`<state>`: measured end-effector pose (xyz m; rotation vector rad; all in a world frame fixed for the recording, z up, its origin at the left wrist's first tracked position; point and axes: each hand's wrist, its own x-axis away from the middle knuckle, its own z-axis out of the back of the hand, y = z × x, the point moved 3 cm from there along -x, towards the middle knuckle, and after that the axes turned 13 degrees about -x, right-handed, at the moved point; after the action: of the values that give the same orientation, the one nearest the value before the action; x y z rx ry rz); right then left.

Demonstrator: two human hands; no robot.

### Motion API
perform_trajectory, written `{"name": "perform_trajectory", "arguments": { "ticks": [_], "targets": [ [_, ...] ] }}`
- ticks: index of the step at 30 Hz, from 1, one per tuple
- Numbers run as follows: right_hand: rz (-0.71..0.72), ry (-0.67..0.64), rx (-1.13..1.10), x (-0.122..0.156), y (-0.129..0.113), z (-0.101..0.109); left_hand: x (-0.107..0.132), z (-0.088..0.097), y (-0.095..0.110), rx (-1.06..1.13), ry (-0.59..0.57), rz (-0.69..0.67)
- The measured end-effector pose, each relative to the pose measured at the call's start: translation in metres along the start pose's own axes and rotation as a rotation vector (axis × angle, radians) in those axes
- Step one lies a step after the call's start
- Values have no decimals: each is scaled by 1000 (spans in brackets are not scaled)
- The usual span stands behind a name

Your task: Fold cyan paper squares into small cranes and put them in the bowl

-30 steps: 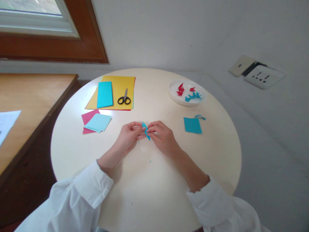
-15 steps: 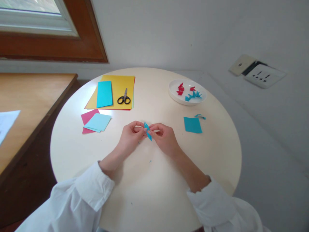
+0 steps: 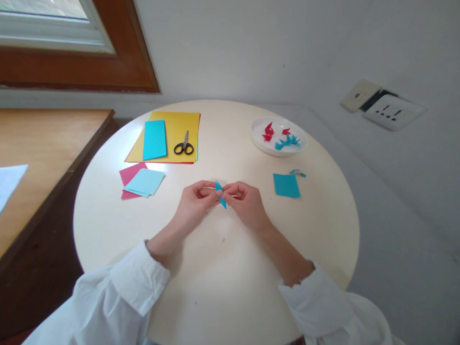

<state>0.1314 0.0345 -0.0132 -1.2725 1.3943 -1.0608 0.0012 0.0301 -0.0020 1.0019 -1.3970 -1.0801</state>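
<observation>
A small folded piece of blue paper, narrow and pointed at both ends, is pinched between both hands over the middle of the table. My left hand grips it from the left with thumb and fingers closed. From the right, my right hand pinches it the same way, thumb close to the left thumb. The fingertips cover the paper's middle. Tiny blue scraps lie on the tabletop below the hands.
Scissors and a blue paper stack rest on yellow sheets. Pink and pale blue squares lie nearer. A white dish holds small red and blue folded figures. A blue square lies on the round table.
The fingers have shifted slightly on the blue paper, and its upper tips, split apart before, now look closer together. Both hands stay in nearly the same place.
</observation>
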Motion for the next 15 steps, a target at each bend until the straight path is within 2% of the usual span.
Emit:
{"name": "perform_trajectory", "arguments": {
  "ticks": [4, 9, 15],
  "targets": [
    [-10, -31, -13, 1, 0, -1, 0, 0, 0, -40, -2, -9],
    [-9, -27, -42, 1, 0, -2, 0, 0, 0, 30, 3, 9],
    [-27, -22, -35, -1, 5, -3, -1, 1, 3, 94, 33, -36]
  ]
}}
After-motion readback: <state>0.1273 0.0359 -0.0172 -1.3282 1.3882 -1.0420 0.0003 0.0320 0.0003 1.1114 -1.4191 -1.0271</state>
